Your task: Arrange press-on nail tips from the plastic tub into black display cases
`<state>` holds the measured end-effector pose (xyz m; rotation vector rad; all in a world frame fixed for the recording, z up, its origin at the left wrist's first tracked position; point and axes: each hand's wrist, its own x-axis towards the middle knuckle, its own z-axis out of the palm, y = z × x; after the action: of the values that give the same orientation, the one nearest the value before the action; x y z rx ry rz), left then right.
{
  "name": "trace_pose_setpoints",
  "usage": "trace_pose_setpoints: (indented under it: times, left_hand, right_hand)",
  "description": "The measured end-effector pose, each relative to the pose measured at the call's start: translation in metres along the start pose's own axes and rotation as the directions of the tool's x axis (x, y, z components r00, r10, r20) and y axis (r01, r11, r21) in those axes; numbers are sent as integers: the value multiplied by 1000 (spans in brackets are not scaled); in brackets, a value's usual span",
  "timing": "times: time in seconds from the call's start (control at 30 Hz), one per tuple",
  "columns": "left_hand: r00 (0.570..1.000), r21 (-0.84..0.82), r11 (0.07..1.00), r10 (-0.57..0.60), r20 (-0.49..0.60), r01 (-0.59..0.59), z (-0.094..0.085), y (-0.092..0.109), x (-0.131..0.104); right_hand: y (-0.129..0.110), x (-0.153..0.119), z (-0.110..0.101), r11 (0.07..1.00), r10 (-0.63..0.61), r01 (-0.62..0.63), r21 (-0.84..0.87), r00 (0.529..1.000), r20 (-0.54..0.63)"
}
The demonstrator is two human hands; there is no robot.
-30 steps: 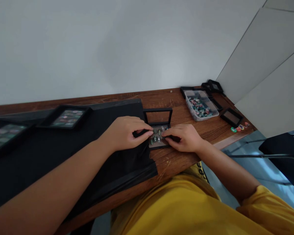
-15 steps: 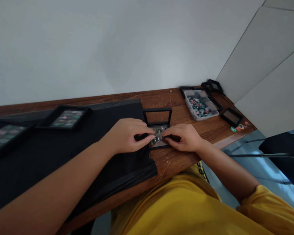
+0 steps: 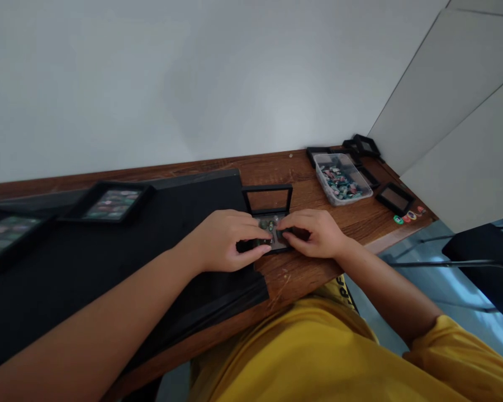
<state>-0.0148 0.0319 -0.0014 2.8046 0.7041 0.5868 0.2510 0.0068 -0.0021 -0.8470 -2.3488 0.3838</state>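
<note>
A small black display box [image 3: 272, 252] sits on the wood at the edge of a black sheet, its framed lid [image 3: 269, 199] standing up at the back. Several small shiny polished stones [image 3: 270, 225] lie on its pale base. From the left, my left hand [image 3: 230, 239] reaches into the box, thumb and forefinger pinched at its front part. My right hand [image 3: 312, 231] curls over the box's right side, thumb and fingertips close together among the stones. Whatever sits between the fingertips of either hand is too small and hidden to make out.
A clear plastic tub [image 3: 327, 188] of colourful stones stands right of the box, with several black frames around it. Round stickers [image 3: 411, 215] mark the table's right end. On the black sheet [image 3: 184, 206], two filled frames [image 3: 113, 204] lie to the left. Behind is a pale wall.
My left hand has shifted slightly toward me and to the right, to the front of the box, uncovering stones at its back left. My right hand stays nearly in place.
</note>
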Motion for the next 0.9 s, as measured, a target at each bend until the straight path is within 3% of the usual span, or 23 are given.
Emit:
trace_pose_setpoints:
  times: [0.23,0.43,0.63,0.8,0.87,0.9]
  left_hand:
    - [997,4,999,48,-57,-47,-4,0,1]
    - [996,-16,997,80,-32,-81,-6,-2,3]
    - [999,-29,999,38,-38,-39,-3,1,2]
    - [988,30,1000,5,-157,0,-7,0,1]
    - [956,79,995,-37,-291,63,-9,-3,0]
    - [918,99,988,-73,-390,121,-10,-5,0]
  right_hand:
    - [1,0,0,1000,-15,16,21,999,-51]
    - [3,-1,0,999,-16,18,30,998,-57]
    - [4,-1,0,998,-7,11,56,998,-58]
    - [3,0,-1,997,-7,13,70,997,-80]
    - [3,0,-2,997,3,5,81,995,-96]
    - [3,0,-2,996,12,-2,85,993,-116]
